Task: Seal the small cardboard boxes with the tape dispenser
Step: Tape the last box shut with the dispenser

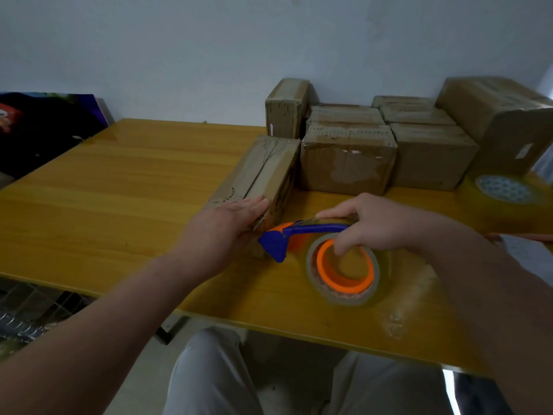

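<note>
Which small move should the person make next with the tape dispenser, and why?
Probably set the tape dispenser head on the near end of the box and pull along its top seam: the left hand rests flat on it, the right hand grips the dispenser alongside.

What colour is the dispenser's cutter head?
Blue cutter head on the tape dispenser; head view shows it best.
</note>
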Tool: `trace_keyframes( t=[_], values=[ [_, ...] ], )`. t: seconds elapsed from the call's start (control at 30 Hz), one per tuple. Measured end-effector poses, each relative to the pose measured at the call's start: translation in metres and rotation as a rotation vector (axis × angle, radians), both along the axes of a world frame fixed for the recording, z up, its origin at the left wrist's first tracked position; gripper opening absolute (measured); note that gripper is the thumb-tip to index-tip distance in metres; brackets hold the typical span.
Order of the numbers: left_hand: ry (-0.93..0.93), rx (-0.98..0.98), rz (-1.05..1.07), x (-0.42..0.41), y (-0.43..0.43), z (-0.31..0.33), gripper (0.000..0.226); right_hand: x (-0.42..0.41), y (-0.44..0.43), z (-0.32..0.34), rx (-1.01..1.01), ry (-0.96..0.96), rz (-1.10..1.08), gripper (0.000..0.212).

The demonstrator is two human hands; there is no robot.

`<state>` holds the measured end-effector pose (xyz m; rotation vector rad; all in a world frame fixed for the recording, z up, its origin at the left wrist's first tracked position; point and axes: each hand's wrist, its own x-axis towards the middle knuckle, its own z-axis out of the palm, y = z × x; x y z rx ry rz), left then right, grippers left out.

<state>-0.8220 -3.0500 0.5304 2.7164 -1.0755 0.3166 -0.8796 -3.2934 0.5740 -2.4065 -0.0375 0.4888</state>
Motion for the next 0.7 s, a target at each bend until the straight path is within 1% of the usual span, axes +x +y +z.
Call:
trace_keyframes(
  t=[0.1,0.17,0.23,0.33,0.4,0.43,0.5,0.57,0.7],
  values=[
    [-0.003,-0.006,-0.002,0.000,0.000,0.000,0.061,-0.004,0.001,-0.003,0.049,0.040,-0.023,0.058],
    [-0.011,0.003,-0.008,-0.001,0.001,0.001,0.061,-0.006,0.000,-0.002,-0.018,0.044,-0.021,0.060],
    [-0.014,0.008,-0.016,-0.001,0.001,0.001,0.060,-0.009,-0.001,0.002,-0.147,0.035,-0.002,0.065],
    [-0.002,0.012,-0.018,0.000,0.001,0.003,0.061,-0.014,-0.009,0.005,-0.337,-0.099,-0.074,0.079],
    [0.020,0.021,-0.022,0.000,0.002,0.005,0.063,-0.018,-0.014,0.003,-0.360,-0.218,-0.173,0.090],
    [0.030,0.015,-0.020,0.000,0.002,0.006,0.063,-0.018,-0.016,-0.001,-0.363,-0.266,-0.213,0.090],
    [0.024,-0.050,-0.005,-0.002,0.004,0.008,0.059,-0.020,-0.017,-0.011,-0.411,-0.347,-0.256,0.076],
    [-0.033,-0.130,0.025,-0.004,0.007,0.006,0.050,-0.021,-0.015,-0.022,-0.490,-0.405,-0.264,0.065],
    [-0.081,-0.204,0.055,-0.005,0.007,-0.002,0.039,-0.026,-0.005,-0.034,-0.599,-0.377,-0.229,0.068]
  ],
)
